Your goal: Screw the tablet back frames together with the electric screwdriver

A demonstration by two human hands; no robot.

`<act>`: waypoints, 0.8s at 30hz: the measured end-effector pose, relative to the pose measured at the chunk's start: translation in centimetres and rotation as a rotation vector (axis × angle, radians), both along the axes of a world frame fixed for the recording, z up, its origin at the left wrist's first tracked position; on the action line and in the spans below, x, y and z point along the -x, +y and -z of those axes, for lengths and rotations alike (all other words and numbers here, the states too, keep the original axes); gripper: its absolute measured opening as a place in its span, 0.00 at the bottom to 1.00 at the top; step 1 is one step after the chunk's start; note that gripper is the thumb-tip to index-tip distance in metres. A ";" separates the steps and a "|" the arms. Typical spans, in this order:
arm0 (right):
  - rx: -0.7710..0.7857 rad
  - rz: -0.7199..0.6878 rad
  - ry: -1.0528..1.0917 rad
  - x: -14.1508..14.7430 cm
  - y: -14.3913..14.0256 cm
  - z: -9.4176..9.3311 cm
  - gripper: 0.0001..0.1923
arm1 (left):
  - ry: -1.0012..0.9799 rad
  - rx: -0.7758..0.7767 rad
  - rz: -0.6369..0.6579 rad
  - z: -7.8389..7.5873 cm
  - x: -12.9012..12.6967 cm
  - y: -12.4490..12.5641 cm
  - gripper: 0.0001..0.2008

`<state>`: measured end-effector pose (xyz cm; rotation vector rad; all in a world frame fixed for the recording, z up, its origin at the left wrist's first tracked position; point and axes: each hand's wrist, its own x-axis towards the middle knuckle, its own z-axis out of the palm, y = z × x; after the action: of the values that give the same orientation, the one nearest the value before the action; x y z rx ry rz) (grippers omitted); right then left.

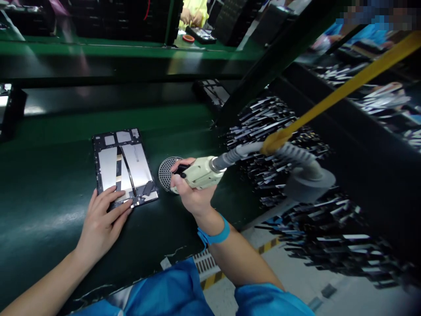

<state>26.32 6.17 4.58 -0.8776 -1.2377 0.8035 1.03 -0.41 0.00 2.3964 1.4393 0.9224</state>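
An opened tablet body [140,153] lies on the green bench mat, its silver inner plates and dark flex cables exposed. My left hand [103,213] has its fingers spread over the tablet's lower edge, touching it. To the right, my right hand [194,195] is closed around a cream gun-shaped tool [204,172] that looks like an air gun, with the thumb near its black trigger part. A grey hose [243,151] runs from the tool's back end. Just under the tool's front lies a round perforated metal disc [165,173] in the bench, partly covered by my hand.
A yellow strap [329,103] is tied around the hose and rises to the right. Racks of thin dark strips [315,237] crowd the right side. Another tablet body [215,93] lies beyond the dark post. Across the bench, a person's hands [192,17] work beside a red ring.
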 end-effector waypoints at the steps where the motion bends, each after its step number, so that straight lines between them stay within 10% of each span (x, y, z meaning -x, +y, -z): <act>1: 0.007 0.000 -0.001 0.0 0.0 0.0 0.13 | -0.001 0.003 -0.001 0.0 0.0 0.0 0.12; 13: -0.066 0.060 0.075 0.4 -0.4 -2.5 0.12 | -0.050 0.061 -0.032 0.1 -0.9 0.0 0.14; 24: 0.003 -0.354 0.088 7.9 -1.6 -1.7 0.15 | -0.132 0.134 -0.013 0.1 -1.3 0.3 0.19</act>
<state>18.37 4.57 6.33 -0.6247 -1.3318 1.1132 2.32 -0.12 -0.10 2.1897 1.4226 0.9362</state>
